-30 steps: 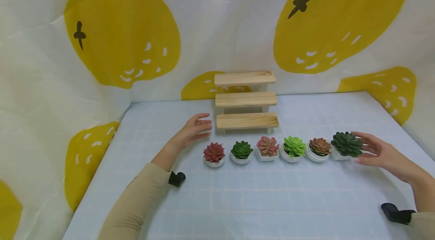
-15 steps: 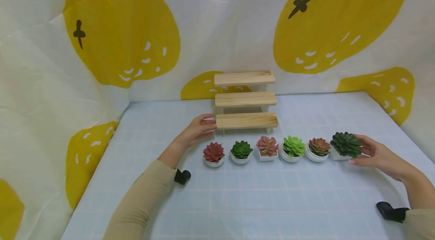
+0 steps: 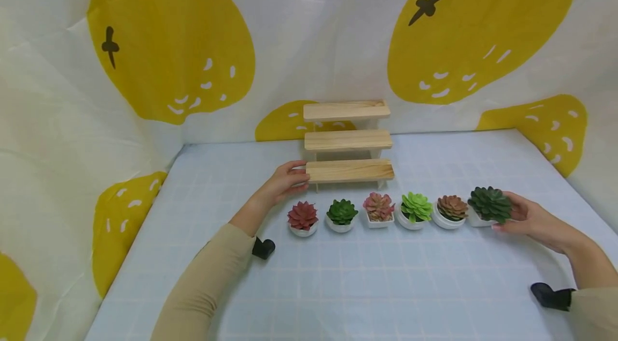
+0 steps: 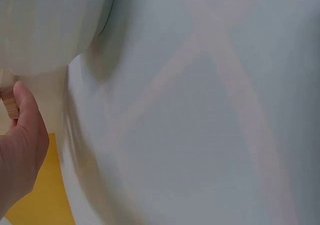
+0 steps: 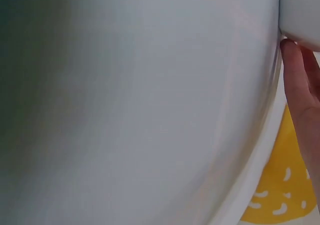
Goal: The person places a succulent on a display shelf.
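- Pale blue gridded cloth covers the surface [image 3: 367,287], with a white backdrop printed with big yellow fruit shapes [image 3: 169,46] behind and to the sides.
- Nearest the camera, two beige sleeves come in from the bottom corners, each with a small black device at the wrist.
- Six small potted succulents stand in a row across the middle: red succulent [image 3: 302,216], green succulent [image 3: 341,212], pink succulent [image 3: 379,207], lime succulent [image 3: 416,207], brown succulent [image 3: 452,207] and dark green succulent [image 3: 490,204].
- Right hand [image 3: 528,219] sits at the right end of the row, its fingers curled round the white pot of the dark green succulent, which stands on the surface.
- Left hand [image 3: 286,181] lies just behind the red succulent, thumb and fingers closed on the left end of the lowest step.
- Farthest back, the three-step wooden stand [image 3: 348,140] rises against the backdrop, its steps bare.
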Motion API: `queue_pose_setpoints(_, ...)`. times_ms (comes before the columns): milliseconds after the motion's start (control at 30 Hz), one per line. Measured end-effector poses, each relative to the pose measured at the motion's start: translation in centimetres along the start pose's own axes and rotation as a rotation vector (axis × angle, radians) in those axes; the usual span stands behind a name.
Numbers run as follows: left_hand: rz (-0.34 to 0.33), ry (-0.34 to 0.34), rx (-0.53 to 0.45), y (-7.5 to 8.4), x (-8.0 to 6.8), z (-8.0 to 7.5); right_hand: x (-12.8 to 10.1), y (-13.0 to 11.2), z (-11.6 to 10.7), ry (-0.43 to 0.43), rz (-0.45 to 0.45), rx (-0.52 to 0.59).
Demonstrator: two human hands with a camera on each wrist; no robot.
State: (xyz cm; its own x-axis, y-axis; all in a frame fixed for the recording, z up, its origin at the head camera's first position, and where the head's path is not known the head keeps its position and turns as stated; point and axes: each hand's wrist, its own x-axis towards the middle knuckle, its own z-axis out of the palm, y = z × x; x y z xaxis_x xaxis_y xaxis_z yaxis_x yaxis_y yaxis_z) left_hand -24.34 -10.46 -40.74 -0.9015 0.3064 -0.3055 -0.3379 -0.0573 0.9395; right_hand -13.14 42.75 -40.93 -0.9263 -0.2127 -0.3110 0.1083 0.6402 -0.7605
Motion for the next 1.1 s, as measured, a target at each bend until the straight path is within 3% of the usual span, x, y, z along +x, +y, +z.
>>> queue_pose_setpoints(167, 0.004, -0.002, -0.002, 0.07, 0.05, 0.11, 0.17, 0.22, -0.08, 0.006, -0.070, 0.126)
queue_pose_setpoints(433, 0.002, -0.003, -0.007, 0.18, 0.12, 0.25, 0.20, 0.50, -0.40, -0.014, -0.082, 0.237)
queue_pose_setpoints(1100, -0.001, 0.028, 0.005, 0.22, -0.13, 0.44, 0.28, 0.74, -0.37, -0.042, -0.163, 0.316)
